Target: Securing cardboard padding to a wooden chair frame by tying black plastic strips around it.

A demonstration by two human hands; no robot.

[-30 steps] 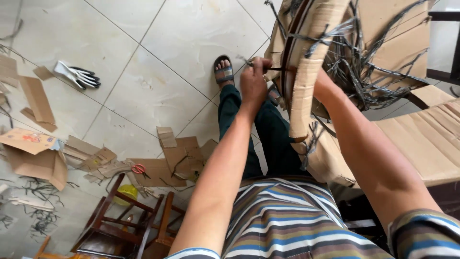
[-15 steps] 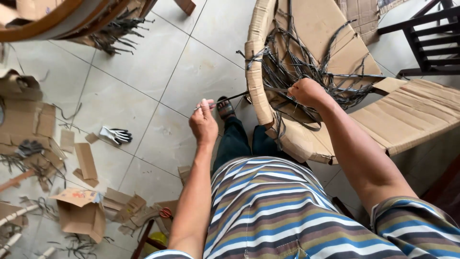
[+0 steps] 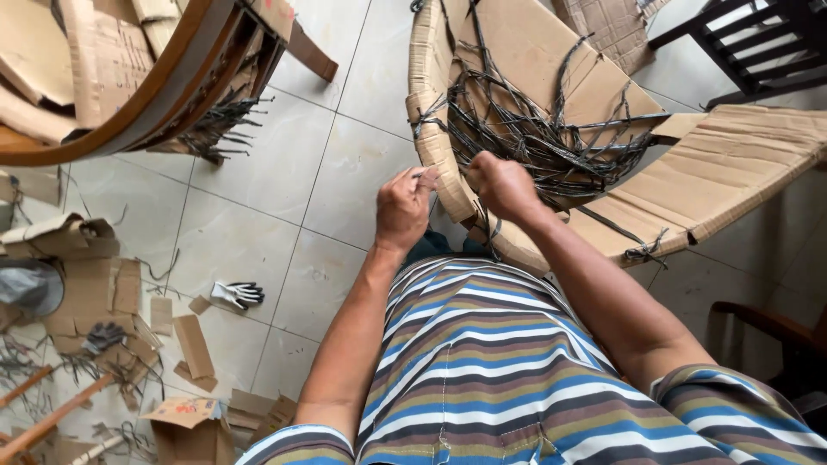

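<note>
Over the person's lap, both hands work at the curved edge of a cardboard-wrapped chair frame (image 3: 435,129). The left hand (image 3: 403,209) is nearly closed, thumb and fingertips pinching a thin dark strand (image 3: 424,175) just beside the wrapped rim. The right hand (image 3: 502,185) is fisted in the tangle of dark binding strips (image 3: 543,129) inside the frame; what it grips is hidden. Pulling the strand along its length, with the other hand steadying the frame, seems the cleaner way to work it. Cardboard scraps (image 3: 194,344) and a work glove (image 3: 237,294) lie well apart on the tiled floor (image 3: 345,164). The frame's top is cut off.
</note>
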